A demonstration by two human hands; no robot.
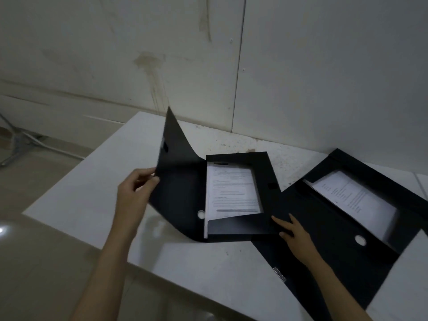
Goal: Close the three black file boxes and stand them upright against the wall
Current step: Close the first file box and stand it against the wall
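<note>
Two black file boxes lie open on a white table (92, 195); a third is not in view. The left file box (264, 172) holds printed sheets (231, 188). Its cover flap (176, 163) is raised and bent, and my left hand (136, 188) pinches the flap's left edge. My right hand (294, 230) rests flat with fingers spread on the box's lower right corner, where it overlaps the second box. The right file box (342, 228) lies open with papers (356, 200) inside, its flap spread toward me.
A pale stained wall (301, 77) rises directly behind the table. A metal clip (279, 274) shows on the right box's near edge. To the left, beyond the table edge, are a tiled floor and a metal stand (16, 140).
</note>
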